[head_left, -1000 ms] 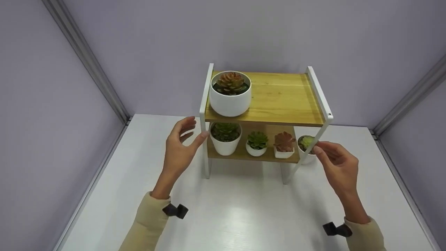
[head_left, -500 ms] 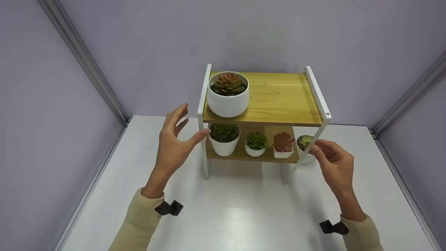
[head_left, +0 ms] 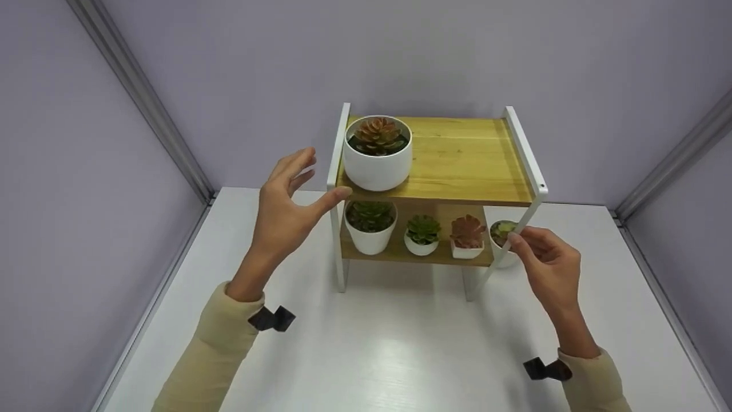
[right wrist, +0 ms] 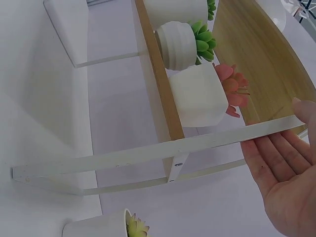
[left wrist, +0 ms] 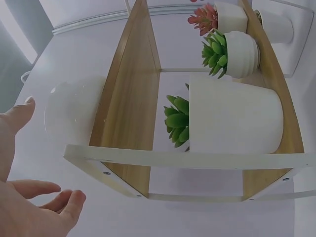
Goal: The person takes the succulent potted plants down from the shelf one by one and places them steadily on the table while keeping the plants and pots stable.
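A two-tier shelf rack (head_left: pixel 463 163) with wooden boards and a white frame stands on the white table. On its top board, at the left, sits a wide white pot (head_left: pixel 377 170) with a reddish succulent. My left hand (head_left: pixel 283 214) hovers beside the rack's upper left side, thumb spread from the fingers; in the left wrist view a gap separates it from the wide pot (left wrist: pixel 74 111). With thumb and fingers on opposite sides, my right hand (head_left: pixel 552 266) grips the rack's right front leg (right wrist: pixel 207 143), just below the top board.
The lower board holds a taller potted green succulent (head_left: pixel 370 232), a small round green one (head_left: pixel 422 237) and a reddish one (head_left: pixel 467 240) in a squarish pot. Another potted succulent (head_left: pixel 503 234) stands outside the right leg. Panel walls enclose the table (head_left: pixel 366 349).
My left hand has risen along the rack's left side, from lower-board height towards the wide pot. The right hand keeps to the right leg, and the pots stay where they were.
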`<control>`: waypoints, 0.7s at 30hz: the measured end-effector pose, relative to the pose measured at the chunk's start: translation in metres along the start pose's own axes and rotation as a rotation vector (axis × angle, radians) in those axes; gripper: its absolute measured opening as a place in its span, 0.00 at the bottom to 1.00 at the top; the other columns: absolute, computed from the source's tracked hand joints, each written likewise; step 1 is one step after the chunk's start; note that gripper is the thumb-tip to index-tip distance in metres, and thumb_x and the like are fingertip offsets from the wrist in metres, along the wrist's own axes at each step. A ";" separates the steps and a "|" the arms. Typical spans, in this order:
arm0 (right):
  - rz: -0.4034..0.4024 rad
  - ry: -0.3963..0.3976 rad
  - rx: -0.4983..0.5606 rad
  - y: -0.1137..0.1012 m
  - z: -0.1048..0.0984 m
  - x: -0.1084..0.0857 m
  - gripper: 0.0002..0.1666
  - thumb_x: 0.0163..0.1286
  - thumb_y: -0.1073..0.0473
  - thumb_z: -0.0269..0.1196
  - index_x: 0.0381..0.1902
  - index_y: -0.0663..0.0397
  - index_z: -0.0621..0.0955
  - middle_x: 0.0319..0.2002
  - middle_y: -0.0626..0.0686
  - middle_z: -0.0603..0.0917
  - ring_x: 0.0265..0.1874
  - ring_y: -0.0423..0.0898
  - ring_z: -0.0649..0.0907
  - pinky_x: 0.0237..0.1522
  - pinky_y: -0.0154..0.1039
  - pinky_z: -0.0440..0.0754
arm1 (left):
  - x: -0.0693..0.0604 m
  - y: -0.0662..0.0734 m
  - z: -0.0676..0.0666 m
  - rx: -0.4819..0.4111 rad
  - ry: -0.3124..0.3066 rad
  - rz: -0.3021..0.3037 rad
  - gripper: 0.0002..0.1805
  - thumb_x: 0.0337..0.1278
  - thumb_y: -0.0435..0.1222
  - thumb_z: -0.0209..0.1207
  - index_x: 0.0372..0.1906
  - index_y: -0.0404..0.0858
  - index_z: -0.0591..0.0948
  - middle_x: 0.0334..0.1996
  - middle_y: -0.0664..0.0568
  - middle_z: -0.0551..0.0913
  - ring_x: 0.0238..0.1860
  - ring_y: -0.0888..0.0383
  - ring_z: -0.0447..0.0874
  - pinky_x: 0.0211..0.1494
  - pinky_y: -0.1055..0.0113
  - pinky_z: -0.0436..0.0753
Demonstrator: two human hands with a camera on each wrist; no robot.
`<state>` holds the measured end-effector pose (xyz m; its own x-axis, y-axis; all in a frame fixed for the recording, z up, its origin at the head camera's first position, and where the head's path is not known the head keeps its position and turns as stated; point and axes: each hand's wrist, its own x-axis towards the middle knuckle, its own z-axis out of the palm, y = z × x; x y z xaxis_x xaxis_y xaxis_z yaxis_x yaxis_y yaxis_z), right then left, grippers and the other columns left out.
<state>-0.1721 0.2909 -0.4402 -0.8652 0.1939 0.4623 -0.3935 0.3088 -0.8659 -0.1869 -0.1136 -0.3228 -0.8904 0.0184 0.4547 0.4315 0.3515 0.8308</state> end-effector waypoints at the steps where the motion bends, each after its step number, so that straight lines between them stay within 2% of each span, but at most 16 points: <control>1: 0.003 0.001 0.004 0.000 0.000 0.000 0.10 0.72 0.67 0.69 0.48 0.65 0.89 0.37 0.38 0.92 0.37 0.35 0.92 0.45 0.26 0.87 | 0.002 0.002 0.001 0.012 -0.009 -0.001 0.47 0.57 0.43 0.77 0.77 0.32 0.69 0.74 0.43 0.72 0.76 0.53 0.72 0.78 0.65 0.74; 9: 0.016 -0.007 0.019 0.001 0.000 0.003 0.09 0.74 0.65 0.67 0.46 0.68 0.88 0.36 0.38 0.93 0.36 0.38 0.92 0.45 0.27 0.88 | 0.015 0.022 0.008 0.088 -0.074 0.018 0.52 0.54 0.48 0.78 0.79 0.35 0.66 0.77 0.44 0.70 0.80 0.53 0.68 0.78 0.64 0.74; 14: 0.008 -0.010 0.040 0.001 0.000 0.004 0.11 0.76 0.65 0.65 0.46 0.70 0.87 0.34 0.39 0.93 0.35 0.38 0.92 0.46 0.29 0.88 | 0.024 0.032 0.012 0.090 -0.104 0.046 0.53 0.52 0.49 0.79 0.80 0.37 0.66 0.76 0.47 0.71 0.79 0.55 0.68 0.78 0.65 0.74; 21: -0.007 -0.028 0.043 0.002 0.001 0.006 0.11 0.78 0.66 0.63 0.46 0.69 0.88 0.34 0.39 0.92 0.35 0.36 0.92 0.45 0.29 0.89 | 0.035 0.040 0.011 0.120 -0.159 0.005 0.55 0.51 0.50 0.80 0.80 0.38 0.64 0.78 0.45 0.68 0.79 0.52 0.68 0.79 0.62 0.73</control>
<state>-0.1784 0.2915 -0.4393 -0.8708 0.1654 0.4630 -0.4117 0.2695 -0.8706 -0.2027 -0.0885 -0.2774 -0.9040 0.1649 0.3944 0.4242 0.4601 0.7800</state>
